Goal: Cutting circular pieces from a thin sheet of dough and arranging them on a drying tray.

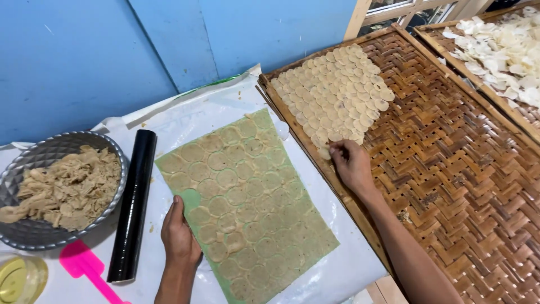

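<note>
A thin sheet of rolled dough point(247, 197), scored into several round discs, lies on a green mat on white plastic. My left hand point(179, 233) rests at the sheet's left edge, fingers on it, beside a bare green spot where a disc is gone. My right hand point(350, 163) reaches onto the woven bamboo tray point(450, 169) and pinches a pale dough disc point(324, 152) at the near end of the overlapping rows of discs point(337, 93).
A black rolling pin point(133, 205) lies left of the sheet. A fluted metal bowl point(34, 233) holds dough scraps. A pink spatula point(84, 267) and a glass of yellow oil point(19, 278) sit at bottom left. A second tray point(500, 50) with white chips stands far right.
</note>
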